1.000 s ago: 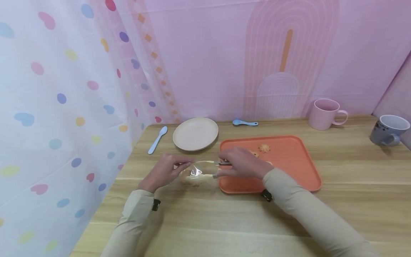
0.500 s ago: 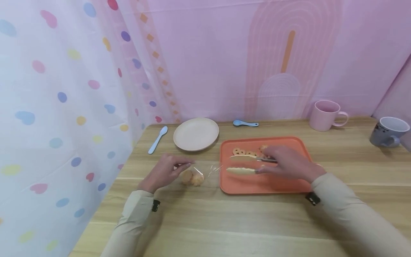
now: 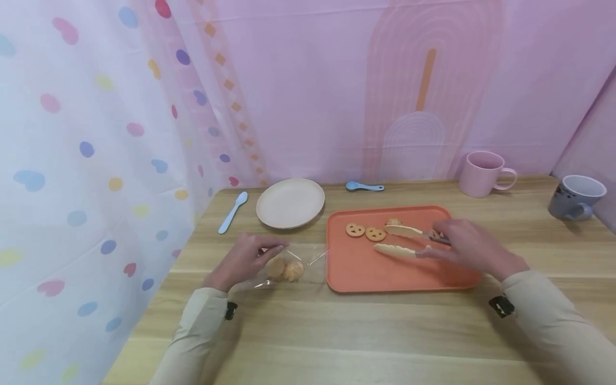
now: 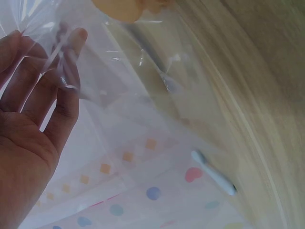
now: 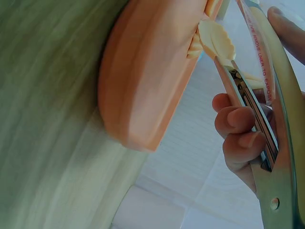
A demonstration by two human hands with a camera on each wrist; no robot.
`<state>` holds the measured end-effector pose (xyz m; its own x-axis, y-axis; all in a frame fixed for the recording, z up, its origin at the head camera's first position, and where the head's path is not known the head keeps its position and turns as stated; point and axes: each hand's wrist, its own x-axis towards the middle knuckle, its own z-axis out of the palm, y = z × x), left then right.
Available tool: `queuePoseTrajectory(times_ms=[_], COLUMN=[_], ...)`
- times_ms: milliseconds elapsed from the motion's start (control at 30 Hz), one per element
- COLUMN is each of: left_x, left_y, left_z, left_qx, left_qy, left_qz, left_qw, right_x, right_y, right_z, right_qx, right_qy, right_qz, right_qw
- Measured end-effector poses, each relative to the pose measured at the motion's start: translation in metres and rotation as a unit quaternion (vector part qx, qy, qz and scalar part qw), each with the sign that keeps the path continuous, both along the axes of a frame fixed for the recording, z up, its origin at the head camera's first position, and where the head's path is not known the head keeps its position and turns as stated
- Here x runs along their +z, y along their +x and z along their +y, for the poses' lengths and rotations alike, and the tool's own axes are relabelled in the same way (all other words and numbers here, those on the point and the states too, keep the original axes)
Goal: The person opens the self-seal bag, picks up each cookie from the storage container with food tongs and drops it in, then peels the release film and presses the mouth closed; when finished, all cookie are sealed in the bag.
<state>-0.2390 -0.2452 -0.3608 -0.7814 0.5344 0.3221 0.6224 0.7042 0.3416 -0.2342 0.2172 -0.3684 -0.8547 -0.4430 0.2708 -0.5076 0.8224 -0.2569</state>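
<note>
At the far left of the table (image 3: 385,331), at about ten o'clock from your left hand, a light blue spoon (image 3: 233,212) lies on the wood, and just to its right sits a cream plate (image 3: 290,202). Your left hand (image 3: 244,259) rests on the table and pinches the left edge of a clear plastic bag (image 3: 289,266), thumb and fingers (image 4: 71,57) closed on the film; two pale round cookies (image 3: 286,270) lie inside the bag, at about three o'clock from that hand. Just right of the bag is the orange tray (image 3: 366,272). On it, toward its far left part, lie two smiley-face cookies (image 3: 365,231), with another small cookie (image 3: 393,221) at about one o'clock from them. A second small blue spoon (image 3: 364,186) lies beyond the tray at its twelve o'clock. Your right hand (image 3: 469,247) hovers over the right part of the tray, well apart from your left, and grips a pair of tongs (image 3: 409,241); its curled fingers (image 5: 236,121) hold the arms, whose cream tips stand apart and point to nine o'clock, near the small cookie. Farther right, at one o'clock from that hand, stands a pink mug (image 3: 483,173), and a grey mug (image 3: 577,197) stands at the table's right edge.
</note>
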Motion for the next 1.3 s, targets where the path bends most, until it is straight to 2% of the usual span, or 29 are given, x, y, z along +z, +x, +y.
queuePoseTrajectory(times_ms=[367, 800, 933, 1100, 1167, 1300], left_x=[0.0, -0.001, -0.001, -0.001, -0.001, -0.001], left_y=[0.002, 0.003, 0.003, 0.004, 0.004, 0.005], left_z=[-0.001, -0.001, -0.001, -0.002, -0.002, -0.002], left_qx=[0.0, 0.007, 0.003, 0.0, -0.004, -0.004], left_qy=[0.002, 0.004, 0.009, 0.011, 0.011, 0.008], left_qz=[-0.015, -0.012, -0.016, -0.022, -0.021, -0.02], left_qw=[0.9999, 0.9999, 0.9998, 0.9997, 0.9997, 0.9998], right_x=[0.003, 0.002, 0.006, 0.013, 0.015, 0.016], right_y=[-0.007, -0.004, -0.001, 0.002, 0.003, 0.002], right_z=[-0.011, -0.015, -0.021, -0.039, -0.048, -0.067], right_qx=[0.008, 0.031, 0.062, 0.127, 0.138, 0.131], right_qy=[-0.002, -0.019, -0.036, -0.066, -0.065, -0.039], right_qz=[-0.021, 0.006, 0.026, 0.018, 0.006, -0.006], right_qw=[1.0, 0.999, 0.997, 0.99, 0.988, 0.991])
